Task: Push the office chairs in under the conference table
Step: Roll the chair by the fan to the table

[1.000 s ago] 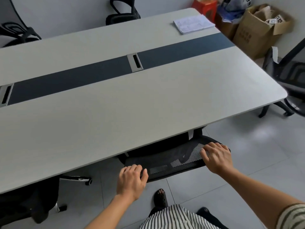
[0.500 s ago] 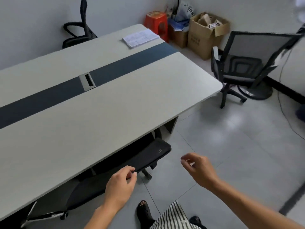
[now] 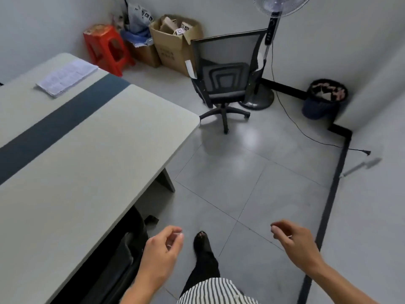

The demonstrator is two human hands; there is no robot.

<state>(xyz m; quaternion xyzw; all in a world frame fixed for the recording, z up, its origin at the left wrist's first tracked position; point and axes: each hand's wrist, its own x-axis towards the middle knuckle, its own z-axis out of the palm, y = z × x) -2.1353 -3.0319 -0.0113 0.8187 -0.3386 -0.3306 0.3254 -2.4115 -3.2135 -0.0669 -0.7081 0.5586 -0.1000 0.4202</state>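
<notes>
The pale conference table [image 3: 92, 163] with a dark centre strip fills the left side. A black office chair [image 3: 122, 257] sits tucked under its near edge, mostly hidden by the tabletop. A second black mesh office chair [image 3: 225, 73] stands away from the table's far right corner, its back towards me. My left hand [image 3: 163, 249] hovers just right of the tucked chair, fingers loosely curled, holding nothing. My right hand [image 3: 293, 240] hangs over the bare floor, also loosely curled and holding nothing.
A standing fan [image 3: 266, 62] is right behind the mesh chair, its cord [image 3: 306, 132] trailing across the floor. A dark waste bin [image 3: 324, 97] stands by the right wall. A red stool [image 3: 107, 48] and cardboard boxes [image 3: 173, 40] fill the corner. Papers [image 3: 65, 76] lie on the table.
Both hands came off the near chair's backrest, which now sits under the table. The view swung right, bringing the free-standing mesh chair, fan and bin into sight.
</notes>
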